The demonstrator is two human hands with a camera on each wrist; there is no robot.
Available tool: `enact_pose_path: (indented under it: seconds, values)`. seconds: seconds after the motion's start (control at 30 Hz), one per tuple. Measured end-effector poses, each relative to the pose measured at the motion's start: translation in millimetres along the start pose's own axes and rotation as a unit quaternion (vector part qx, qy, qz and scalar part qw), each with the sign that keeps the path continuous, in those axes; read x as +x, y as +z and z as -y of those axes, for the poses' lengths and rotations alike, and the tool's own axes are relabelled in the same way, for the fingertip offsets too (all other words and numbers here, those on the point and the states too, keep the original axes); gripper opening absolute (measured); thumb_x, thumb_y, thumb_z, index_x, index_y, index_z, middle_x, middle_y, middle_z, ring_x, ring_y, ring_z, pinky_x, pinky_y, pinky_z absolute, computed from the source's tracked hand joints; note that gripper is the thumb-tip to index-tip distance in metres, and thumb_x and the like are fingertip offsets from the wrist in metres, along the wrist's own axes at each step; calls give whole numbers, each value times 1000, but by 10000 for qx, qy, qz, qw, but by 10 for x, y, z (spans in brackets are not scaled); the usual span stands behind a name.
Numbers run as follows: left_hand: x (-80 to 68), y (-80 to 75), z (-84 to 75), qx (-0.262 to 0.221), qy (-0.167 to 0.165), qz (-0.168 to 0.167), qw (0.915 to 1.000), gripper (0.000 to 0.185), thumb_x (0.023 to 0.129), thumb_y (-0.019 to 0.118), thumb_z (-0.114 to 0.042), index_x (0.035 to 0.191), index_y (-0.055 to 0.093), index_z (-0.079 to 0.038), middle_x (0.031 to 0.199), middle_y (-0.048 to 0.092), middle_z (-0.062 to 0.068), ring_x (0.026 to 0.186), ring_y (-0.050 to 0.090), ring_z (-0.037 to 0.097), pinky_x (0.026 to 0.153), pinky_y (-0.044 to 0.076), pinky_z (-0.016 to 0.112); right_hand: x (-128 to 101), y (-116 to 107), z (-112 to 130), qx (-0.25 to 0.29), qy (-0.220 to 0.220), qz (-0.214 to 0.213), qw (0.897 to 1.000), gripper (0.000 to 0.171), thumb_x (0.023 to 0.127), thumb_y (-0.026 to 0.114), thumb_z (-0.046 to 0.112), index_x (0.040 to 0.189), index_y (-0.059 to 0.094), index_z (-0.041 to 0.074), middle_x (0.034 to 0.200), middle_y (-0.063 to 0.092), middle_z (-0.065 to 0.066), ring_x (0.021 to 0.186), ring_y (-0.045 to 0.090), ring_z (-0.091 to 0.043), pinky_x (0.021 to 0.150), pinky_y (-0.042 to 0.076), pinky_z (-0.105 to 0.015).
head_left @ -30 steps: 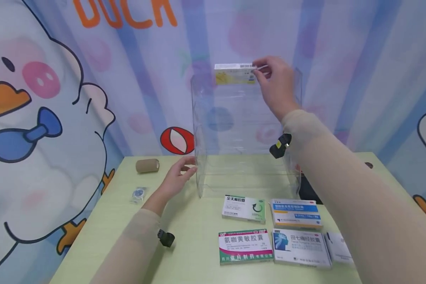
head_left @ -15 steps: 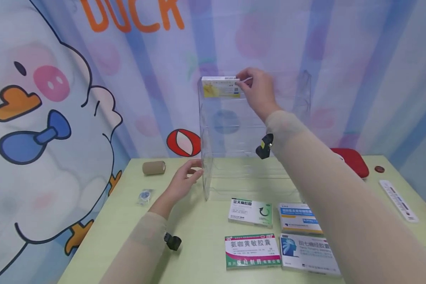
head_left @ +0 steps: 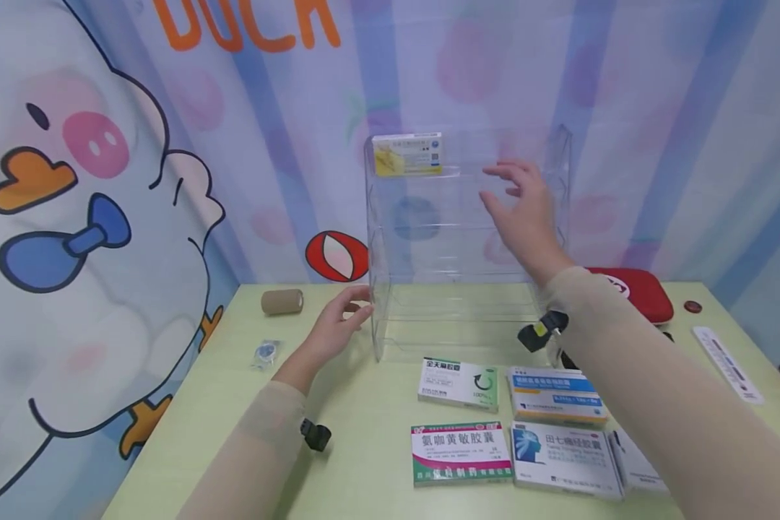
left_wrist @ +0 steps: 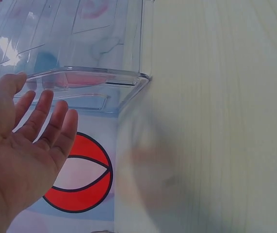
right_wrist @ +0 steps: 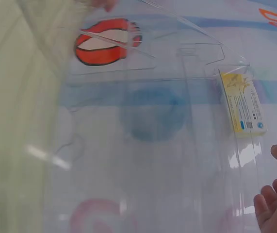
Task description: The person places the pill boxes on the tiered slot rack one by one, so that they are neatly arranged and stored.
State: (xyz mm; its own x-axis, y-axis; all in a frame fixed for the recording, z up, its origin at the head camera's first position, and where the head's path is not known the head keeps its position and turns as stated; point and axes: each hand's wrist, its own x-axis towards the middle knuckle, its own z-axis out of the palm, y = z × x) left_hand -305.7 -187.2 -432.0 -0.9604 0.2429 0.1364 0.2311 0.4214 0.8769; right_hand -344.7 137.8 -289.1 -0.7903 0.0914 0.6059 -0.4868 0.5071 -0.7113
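A clear plastic tiered rack [head_left: 455, 296] stands at the back of the table. On its top tier, at the left end, a yellow and white medicine box [head_left: 407, 155] leans upright; the right wrist view shows the same medicine box [right_wrist: 242, 103]. My right hand [head_left: 523, 217] hovers in front of the upper tiers, right of that box, fingers apart and holding nothing. My left hand [head_left: 334, 325] is at the rack's lower left side, its fingertips right at the side panel. In the left wrist view the left hand [left_wrist: 31, 131] has its fingers loosely extended beside the rack's edge.
Several medicine boxes lie before the rack, among them a green and white box [head_left: 458, 384], a blue and white box [head_left: 557, 396] and a pink and green box [head_left: 461, 453]. A brown roll [head_left: 282, 302] lies left, a red case [head_left: 637, 295] right.
My right hand brought the yellow and white medicine box left onto the top tier's left end, let go of it and drew back right and down. The left hand stays by the rack.
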Motion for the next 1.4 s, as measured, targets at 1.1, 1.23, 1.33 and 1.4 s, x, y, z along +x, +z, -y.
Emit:
enact_pose_path:
  seconds: [1.1, 1.23, 1.33, 1.4]
  values:
    - [-19, 20, -29, 10, -44, 21, 10000, 53, 106, 58, -16, 156, 39, -15, 142, 57, 18, 125, 57, 34, 100, 56, 50, -2161, -2316, -1494, -2235, 2033, 2987, 9053, 42, 96, 74, 30, 129, 69, 4, 129, 65, -27, 110, 66, -41, 73, 56, -27]
    - [3, 20, -60, -62, 137, 8, 9999, 57, 105, 59, -14, 157, 37, -17, 139, 60, 21, 122, 59, 36, 97, 57, 50, -2272, -2416, -1548, -2243, 2192, 3533, 8814, 47, 92, 78, 36, 127, 70, 6, 125, 70, -20, 108, 66, -34, 74, 52, -27]
    - [6, 24, -77, -127, 160, 9, 9998, 57, 105, 59, -13, 158, 36, -15, 140, 60, 24, 123, 58, 39, 98, 56, 54, -2342, -2420, -1568, -2275, 2268, 3907, 8627, 56, 85, 83, 42, 128, 70, 8, 125, 70, -14, 108, 63, -28, 77, 50, -33]
    - [-6, 28, -60, -129, 146, -3, 9998, 55, 106, 59, -13, 157, 38, -12, 140, 58, 24, 124, 58, 39, 98, 56, 53, -2379, -2405, -1585, -2241, 2331, 4117, 8520, 62, 82, 85, 45, 129, 69, 8, 125, 70, -11, 106, 60, -25, 78, 49, -34]
